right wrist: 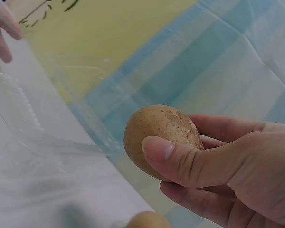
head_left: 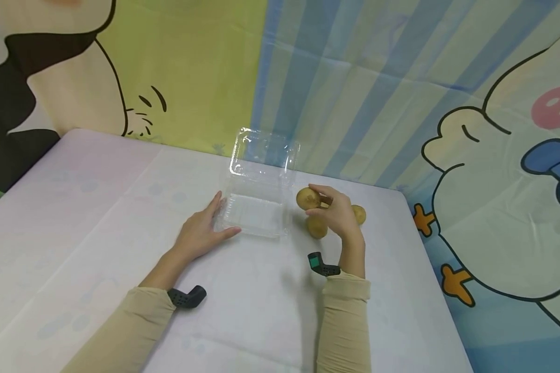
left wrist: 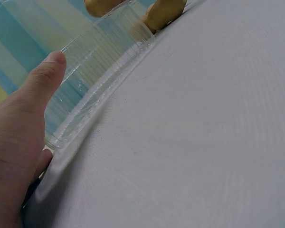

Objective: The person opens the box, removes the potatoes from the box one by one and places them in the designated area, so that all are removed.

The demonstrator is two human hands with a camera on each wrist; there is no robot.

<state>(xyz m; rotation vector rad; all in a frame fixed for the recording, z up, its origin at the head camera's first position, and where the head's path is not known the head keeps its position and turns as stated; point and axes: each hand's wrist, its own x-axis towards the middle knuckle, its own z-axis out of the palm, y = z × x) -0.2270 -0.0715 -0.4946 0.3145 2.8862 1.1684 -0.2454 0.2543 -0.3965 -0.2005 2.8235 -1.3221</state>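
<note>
My right hand (head_left: 335, 210) pinches a round tan potato (right wrist: 156, 135) between thumb and fingers, raised beside the box. Rough brown patches mark its skin. Under and behind that hand, more potatoes (head_left: 317, 227) lie on the table, partly covered by the hand. A clear plastic clamshell box (head_left: 256, 215) stands left of them with its lid (head_left: 263, 155) raised at the back. My left hand (head_left: 199, 233) rests against the box's left side, fingers and thumb extended. In the left wrist view its thumb lies along the box wall.
A white cloth covers the table (head_left: 242, 311). Behind it hangs a printed backdrop (head_left: 354, 93) with stripes and cartoon figures, close to the lid and the table's back edge. Each wrist wears a small black camera (head_left: 186, 297).
</note>
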